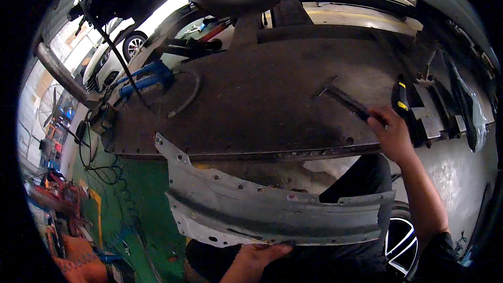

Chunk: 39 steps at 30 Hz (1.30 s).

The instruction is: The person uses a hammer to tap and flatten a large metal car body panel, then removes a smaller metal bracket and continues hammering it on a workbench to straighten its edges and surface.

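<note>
A long grey sheet-metal car panel (283, 215), bent along its length and dotted with holes, lies over my lap in front of the bench. My left hand (257, 262) is closed on the panel's near edge, thumb on top and the other fingers hidden beneath. My right hand (390, 131) grips a hammer (348, 102) by its handle. The hammer's head points away to the left, over the dark bench top and apart from the panel. Whether the head touches the bench top, I cannot tell.
The dark metal bench (262, 94) spans the middle. A blue tool (146, 79) with a grey hose (195, 93) lies at its left end. At the right are a black-and-yellow handle (402, 94) and metal pieces (427, 118). Cables (102, 170) hang at the left; a wheel (401, 246) stands near right.
</note>
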### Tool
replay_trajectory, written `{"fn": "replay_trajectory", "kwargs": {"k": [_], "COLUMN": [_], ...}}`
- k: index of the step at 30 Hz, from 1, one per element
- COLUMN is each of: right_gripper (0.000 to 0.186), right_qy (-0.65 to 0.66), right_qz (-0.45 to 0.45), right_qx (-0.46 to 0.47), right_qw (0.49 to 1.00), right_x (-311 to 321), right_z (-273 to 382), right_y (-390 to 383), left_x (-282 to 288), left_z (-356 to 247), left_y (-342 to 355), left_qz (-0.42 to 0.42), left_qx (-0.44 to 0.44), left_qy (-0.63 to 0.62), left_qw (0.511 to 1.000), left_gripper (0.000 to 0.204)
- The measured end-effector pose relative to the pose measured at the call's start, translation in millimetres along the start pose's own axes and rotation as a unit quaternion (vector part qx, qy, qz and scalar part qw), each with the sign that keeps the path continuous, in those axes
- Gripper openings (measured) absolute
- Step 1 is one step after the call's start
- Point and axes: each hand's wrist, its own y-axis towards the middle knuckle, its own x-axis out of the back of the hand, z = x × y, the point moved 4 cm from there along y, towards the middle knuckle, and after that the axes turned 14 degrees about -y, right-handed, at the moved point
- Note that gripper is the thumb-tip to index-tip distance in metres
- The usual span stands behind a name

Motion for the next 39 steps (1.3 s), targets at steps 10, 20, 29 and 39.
{"fn": "replay_trajectory", "kwargs": {"k": [10, 20, 29, 39], "right_gripper": [0.059, 0.043, 0.042, 0.040], "right_qy": [0.169, 0.612, 0.741, 0.758], "right_qz": [0.162, 0.240, 0.255, 0.272], "right_qx": [0.195, -0.125, -0.117, -0.109], "right_qw": [0.952, 0.743, 0.610, 0.583], "right_x": [47, -114, -95, -90], "right_z": [79, 92, 89, 89], "right_y": [-107, -181, -183, -182], "left_x": [-14, -99, -108, -99], "left_z": [1, 41, 14, 33], "left_y": [-10, -9, 1, 15], "left_qz": [-0.013, 0.109, 0.082, 0.111], "left_qx": [0.017, -0.350, -0.326, -0.248], "left_qy": [0.013, 0.290, 0.442, 0.315], "left_qw": [1.000, 0.884, 0.832, 0.910], "left_gripper": [0.084, 0.076, 0.078, 0.086]}}
